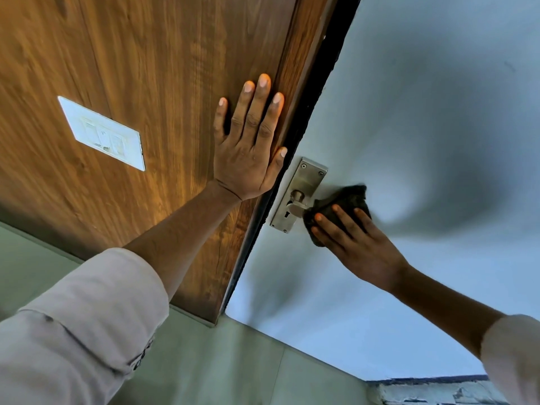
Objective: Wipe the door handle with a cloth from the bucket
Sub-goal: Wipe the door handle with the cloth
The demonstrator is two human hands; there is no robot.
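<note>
A metal door handle (295, 209) on a steel backplate (306, 178) is fixed to the pale grey door (409, 112), near its left edge. My right hand (355, 244) holds a dark cloth (344, 201) wrapped around the lever's outer part; only the lever's base and the keyhole show. My left hand (248, 141) lies flat, fingers spread, on the wooden panel (146, 68) beside the door frame, holding nothing. No bucket is in view.
A white switch plate (102, 133) sits on the wooden panel left of my left hand. A dark door frame strip (309, 112) runs between panel and door. Pale tiled floor (233, 369) lies below, with a rough threshold (432, 393) at the lower right.
</note>
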